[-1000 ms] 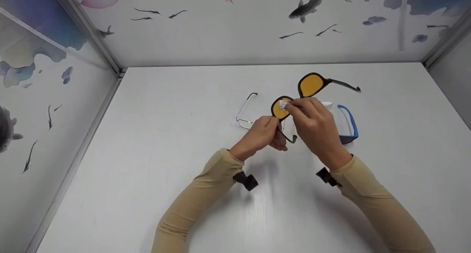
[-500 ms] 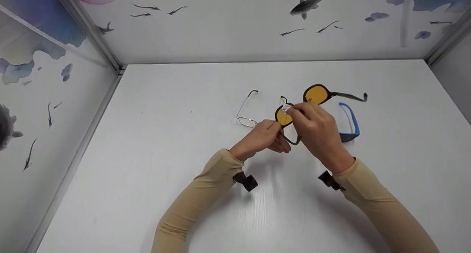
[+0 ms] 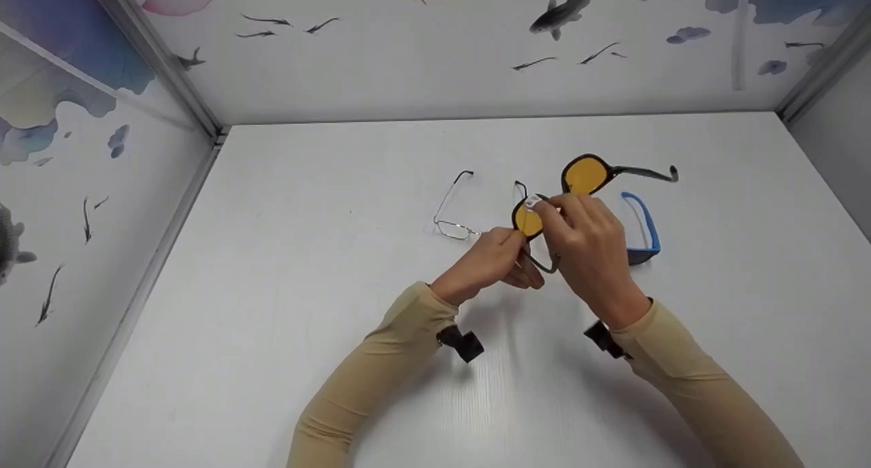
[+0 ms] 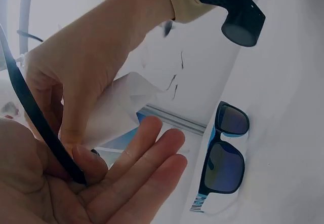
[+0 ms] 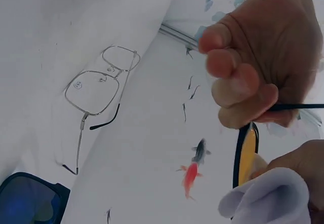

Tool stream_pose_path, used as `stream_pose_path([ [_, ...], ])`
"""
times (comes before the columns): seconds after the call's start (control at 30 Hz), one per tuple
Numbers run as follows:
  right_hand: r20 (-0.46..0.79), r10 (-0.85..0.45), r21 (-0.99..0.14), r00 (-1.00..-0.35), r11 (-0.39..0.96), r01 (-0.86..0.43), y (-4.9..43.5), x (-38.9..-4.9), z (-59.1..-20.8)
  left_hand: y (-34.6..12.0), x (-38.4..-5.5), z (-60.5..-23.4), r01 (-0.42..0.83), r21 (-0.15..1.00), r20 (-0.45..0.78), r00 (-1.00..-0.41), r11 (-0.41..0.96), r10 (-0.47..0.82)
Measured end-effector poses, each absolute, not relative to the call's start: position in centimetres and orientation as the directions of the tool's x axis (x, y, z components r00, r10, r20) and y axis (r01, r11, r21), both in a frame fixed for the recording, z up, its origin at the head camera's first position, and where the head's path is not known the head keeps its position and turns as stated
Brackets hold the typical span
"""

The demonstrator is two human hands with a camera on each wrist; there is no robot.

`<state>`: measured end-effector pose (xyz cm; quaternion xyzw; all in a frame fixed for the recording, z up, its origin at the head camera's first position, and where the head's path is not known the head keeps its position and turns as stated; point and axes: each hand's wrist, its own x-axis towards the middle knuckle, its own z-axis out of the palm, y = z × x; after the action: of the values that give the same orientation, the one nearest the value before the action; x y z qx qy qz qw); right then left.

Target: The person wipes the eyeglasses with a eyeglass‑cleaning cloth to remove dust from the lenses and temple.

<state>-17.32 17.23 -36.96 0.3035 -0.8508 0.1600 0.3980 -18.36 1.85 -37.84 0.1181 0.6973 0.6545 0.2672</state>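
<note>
My left hand pinches black-framed glasses with yellow lenses at the near lens's edge, holding them tilted above the table. In the left wrist view, its other fingers extend away from the black temple arm. My right hand holds a crumpled white cloth between thumb and fingers, over the near yellow lens. More of this cloth hangs loose in both wrist views. The right hand hides the bridge of the glasses in the head view.
Thin wire-rimmed glasses lie on the white table, just beyond my left hand. Sunglasses with a blue frame and dark lenses rest right of my right hand. Panels printed with fish stand behind and left.
The yellow-lensed glasses have tipped and shifted slightly right and down, together with my left hand. My right hand stays at the near lens, its cloth now at the lens's upper part.
</note>
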Motion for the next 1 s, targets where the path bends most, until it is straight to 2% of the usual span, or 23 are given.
stream_pose_path([
  [0.07, 0.777, -0.392, -0.068, -0.493, 0.725, -0.685, 17.1, -17.5, -37.1, 2.0, -18.4, -37.8, -0.18, 0.979, -0.206, -0.832, 0.101, 0.515],
  [0.2, 0.709, -0.455, -0.131, -0.539, 0.665, -0.735, 17.5, -17.5, -37.2, 2.3, -18.5, -38.2, -0.191, 0.98, -0.189, -0.844, 0.048, 0.502],
  [0.27, 0.678, -0.471, -0.101, -0.565, 0.702, -0.705, 17.8, -17.2, -37.2, 2.6, -18.6, -38.5, -0.204, 0.978, -0.195, -0.851, 0.034, 0.488],
  [0.37, 0.693, -0.426, -0.034, -0.581, 0.786, -0.617, 18.0, -16.9, -37.3, 3.1, -18.6, -38.9, -0.223, 0.974, -0.215, -0.851, 0.042, 0.479],
  [0.5, 0.758, -0.345, -0.038, -0.553, 0.823, -0.567, 18.0, -17.2, -37.6, 3.7, -18.4, -38.8, -0.217, 0.974, -0.22, -0.851, 0.062, 0.478],
  [0.63, 0.766, -0.355, -0.131, -0.537, 0.731, -0.67, 18.1, -17.6, -38.1, 3.5, -18.3, -38.6, -0.198, 0.977, -0.21, -0.85, 0.076, 0.483],
  [0.73, 0.74, -0.404, -0.141, -0.537, 0.688, -0.712, 18.2, -17.4, -38.3, 3.0, -18.4, -38.4, -0.199, 0.978, -0.203, -0.851, 0.061, 0.484],
  [0.83, 0.742, -0.4, -0.122, -0.538, 0.708, -0.695, 18.2, -17.0, -38.3, 2.6, -18.4, -38.3, -0.187, 0.98, -0.198, -0.85, 0.072, 0.488],
  [1.0, 0.808, -0.289, -0.135, -0.514, 0.758, -0.638, 17.7, -17.1, -38.0, 2.6, -18.2, -38.3, -0.165, 0.978, -0.207, -0.829, 0.125, 0.52],
])
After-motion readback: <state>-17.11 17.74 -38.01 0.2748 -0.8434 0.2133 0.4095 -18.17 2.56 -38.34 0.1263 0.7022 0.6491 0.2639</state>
